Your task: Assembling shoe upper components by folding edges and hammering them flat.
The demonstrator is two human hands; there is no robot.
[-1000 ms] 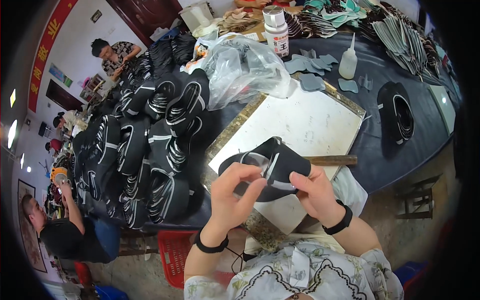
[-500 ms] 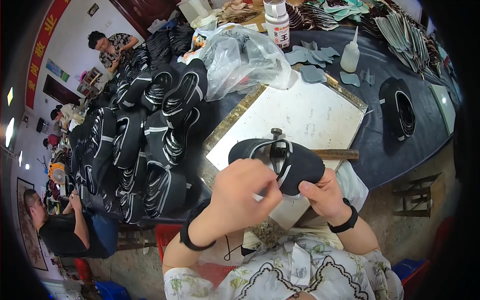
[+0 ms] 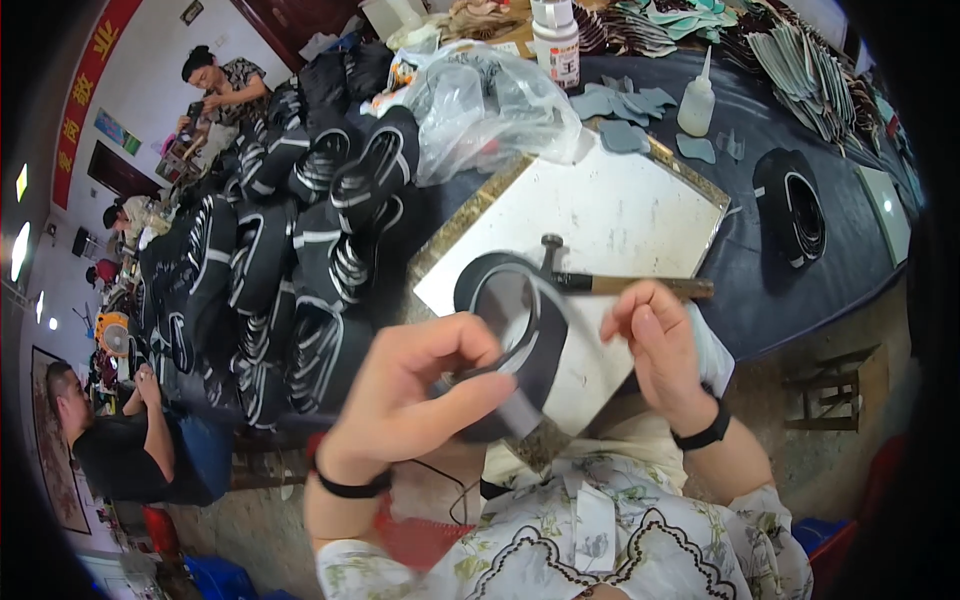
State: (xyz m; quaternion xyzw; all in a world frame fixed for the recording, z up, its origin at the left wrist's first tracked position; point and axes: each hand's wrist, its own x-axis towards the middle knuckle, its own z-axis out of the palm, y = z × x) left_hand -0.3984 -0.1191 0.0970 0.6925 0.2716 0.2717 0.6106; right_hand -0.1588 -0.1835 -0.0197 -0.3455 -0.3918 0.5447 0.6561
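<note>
Black shoe upper (image 3: 548,352), mid-frame, held up over the near part of the white board (image 3: 600,215) on the bench (image 3: 848,268). Far left: heaped stacks of similar black uppers (image 3: 262,255), light trim. Next, left hand (image 3: 415,388): thumb and fingers pinching the upper's near-left edge; blur hides exact contact. The upper bows into an open loop, so likely light, soft, bendy, springy; not fragile, though the light trim may crease. Surface looks matte, probably not slippery. Best hold: thumb and fingers on the edge band, plus the broad right side for the second hand; pinching one edge alone may let it twist. Hammer (image 3: 640,285) lies just beyond it. Right hand (image 3: 655,345): half-curled, nothing in it, apart from the upper. Far right: another black stack (image 3: 785,195).
</note>
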